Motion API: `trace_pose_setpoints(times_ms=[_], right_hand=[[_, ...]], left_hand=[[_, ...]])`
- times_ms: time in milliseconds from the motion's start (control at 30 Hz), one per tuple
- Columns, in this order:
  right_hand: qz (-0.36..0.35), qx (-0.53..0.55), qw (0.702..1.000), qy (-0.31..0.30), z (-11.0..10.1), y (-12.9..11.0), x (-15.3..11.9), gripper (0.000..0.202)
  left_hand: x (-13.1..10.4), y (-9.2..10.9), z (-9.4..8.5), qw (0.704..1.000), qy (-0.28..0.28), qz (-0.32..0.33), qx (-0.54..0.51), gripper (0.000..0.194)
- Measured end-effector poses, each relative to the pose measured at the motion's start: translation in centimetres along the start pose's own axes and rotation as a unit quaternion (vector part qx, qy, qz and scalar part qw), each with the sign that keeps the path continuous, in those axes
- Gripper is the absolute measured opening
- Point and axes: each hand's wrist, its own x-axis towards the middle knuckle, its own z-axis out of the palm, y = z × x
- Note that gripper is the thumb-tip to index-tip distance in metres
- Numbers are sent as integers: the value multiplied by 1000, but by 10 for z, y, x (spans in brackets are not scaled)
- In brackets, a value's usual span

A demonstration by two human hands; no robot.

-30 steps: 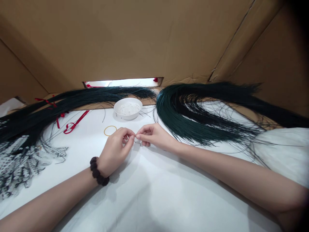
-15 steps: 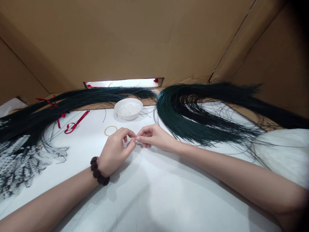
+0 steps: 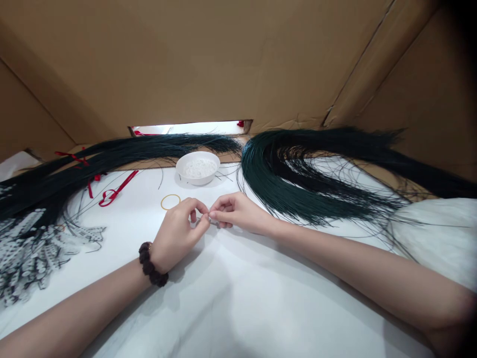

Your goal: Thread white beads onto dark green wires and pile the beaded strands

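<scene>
My left hand (image 3: 183, 223), with a dark band at its wrist, is closed in a pinch at the middle of the white surface. Right against its fingertips, my right hand (image 3: 235, 211) pinches too. Whatever lies between the fingertips is too small to make out. Behind the hands stands a white bowl (image 3: 198, 181) holding small whitish pieces. A yellow ring (image 3: 162, 203) lies beside my left hand. To the right, a bundle of dark green strands (image 3: 276, 191) curves round in a bend.
More dark strands (image 3: 122, 152) stretch along the back left, with white patterned ends (image 3: 40, 248) at the left. A red ribbon (image 3: 121, 188) lies near them. White plastic (image 3: 436, 233) sits at the right. Cardboard walls (image 3: 208, 64) enclose the back and sides.
</scene>
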Motion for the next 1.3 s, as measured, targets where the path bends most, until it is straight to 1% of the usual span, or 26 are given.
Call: trace_pose_setpoints(times_ms=[267, 433, 567, 700, 800, 900, 1100, 1300], right_hand=[[-4, -9, 1000, -10, 0, 0, -1, 9], [-11, -17, 1000, -17, -1, 2, 1, 9], [-9, -16, 1000, -15, -1, 3, 2, 9], [1, 0, 1000, -7, -2, 4, 3, 9], [10, 18, 1000, 4, -4, 5, 4, 9], [14, 31, 999, 9, -4, 8, 5, 8], [5, 34, 999, 7, -4, 11, 6, 10], [9, 30, 999, 12, -5, 7, 5, 10]], left_hand=[[1, 1, 2, 1000, 10, 0, 3, 6], [0, 0, 2, 1000, 26, -14, -1, 6], [0, 1, 2, 999, 28, -26, -3, 6], [1, -1, 2, 999, 28, -39, -17, 9], [3, -4, 2, 997, 35, -61, -42, 14], [4, -6, 2, 995, 29, -74, -55, 18], [3, -2, 3, 998, 17, -45, -43, 19], [2, -2, 3, 999, 19, -31, -36, 19]])
